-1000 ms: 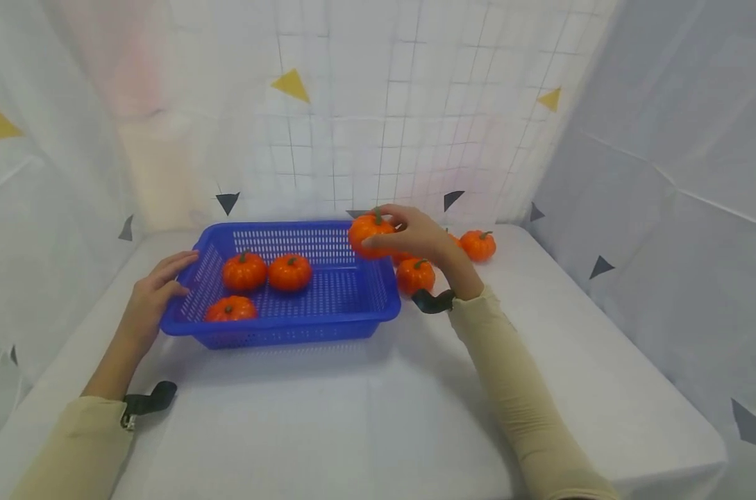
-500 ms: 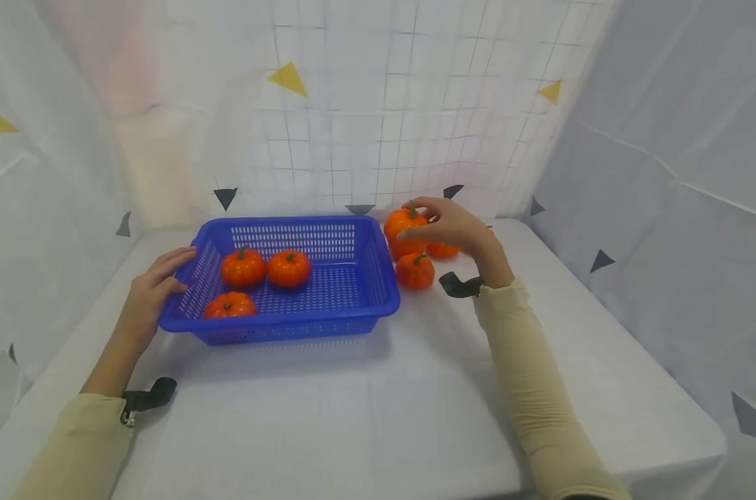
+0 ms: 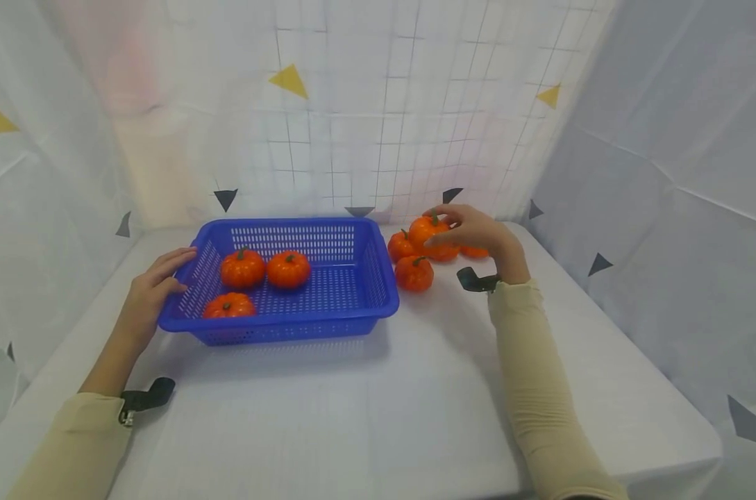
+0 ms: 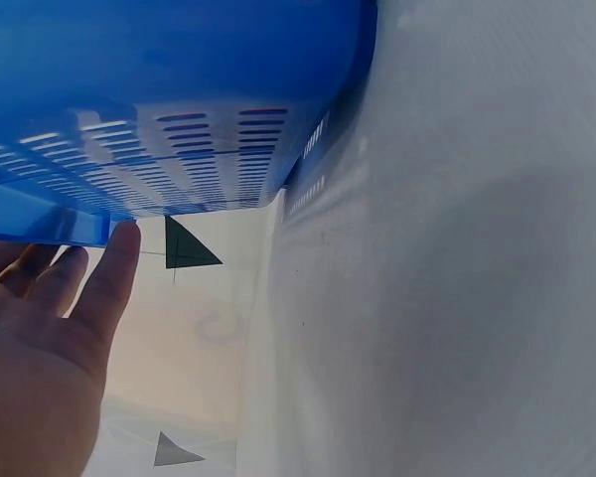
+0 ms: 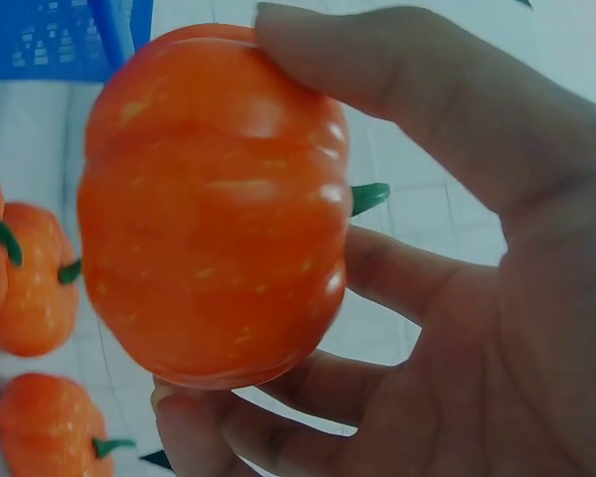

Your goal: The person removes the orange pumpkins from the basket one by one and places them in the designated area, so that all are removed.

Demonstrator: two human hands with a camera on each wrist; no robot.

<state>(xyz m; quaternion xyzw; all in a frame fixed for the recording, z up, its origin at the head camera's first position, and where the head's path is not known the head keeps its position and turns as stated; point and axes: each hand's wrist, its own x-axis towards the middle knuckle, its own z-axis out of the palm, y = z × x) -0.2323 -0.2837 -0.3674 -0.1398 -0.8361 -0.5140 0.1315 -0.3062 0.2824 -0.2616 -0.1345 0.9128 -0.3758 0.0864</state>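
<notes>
My right hand (image 3: 480,232) holds a small orange toy pumpkin (image 3: 425,230) with a green stem, thumb on one side and fingers on the other. In the right wrist view this pumpkin (image 5: 214,209) fills the middle, its stem toward my palm. It overlaps other pumpkins on the table behind it in the head view. My left hand (image 3: 149,295) rests at the left end of a blue perforated basket (image 3: 290,324), fingers reaching the rim. The left wrist view shows extended fingers (image 4: 114,268) touching the rim. Three pumpkins (image 3: 243,269) lie in the basket's left half and middle.
Right of the basket stand several more pumpkins, one in front (image 3: 414,274) and one at the basket's back corner (image 3: 400,246). A white-covered table (image 3: 278,417) lies under everything. White sheeting (image 3: 378,104) with grid lines and triangles hangs behind and at both sides.
My right hand has carried the pumpkin rightward, from the basket's right rim to the group of pumpkins beside it. The left hand and the basket have stayed in place.
</notes>
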